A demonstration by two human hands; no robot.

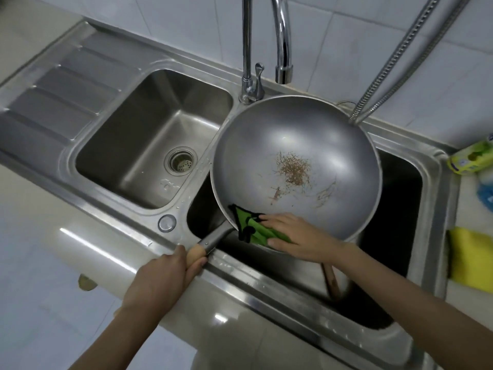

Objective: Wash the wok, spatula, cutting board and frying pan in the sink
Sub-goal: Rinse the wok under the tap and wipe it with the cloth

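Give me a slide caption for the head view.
Left hand grips wok handle; right hand presses green cloth inside.

Pale grey tiled wall (373,36) behind a glossy cream countertop (66,249) reflecting overhead light; chrome faucet (282,44) and flexible metal hose (400,62) rise before the tiles; white floor tiles (173,351) below.

The big wok (293,166) covers most of the right sink bowl (394,209), so its bottom cannot be seen. A brown handle (330,280) pokes out from under the wok; what it belongs to is hidden. The right hand (298,240) lies on part of the green cloth (256,231). The left hand (160,279) wraps around the end of the wok handle (210,240). The tap (282,41) and hose (400,57) are cut off at the top. The bottles (477,166) and yellow sponge (472,259) are cut off at the right, blurred.
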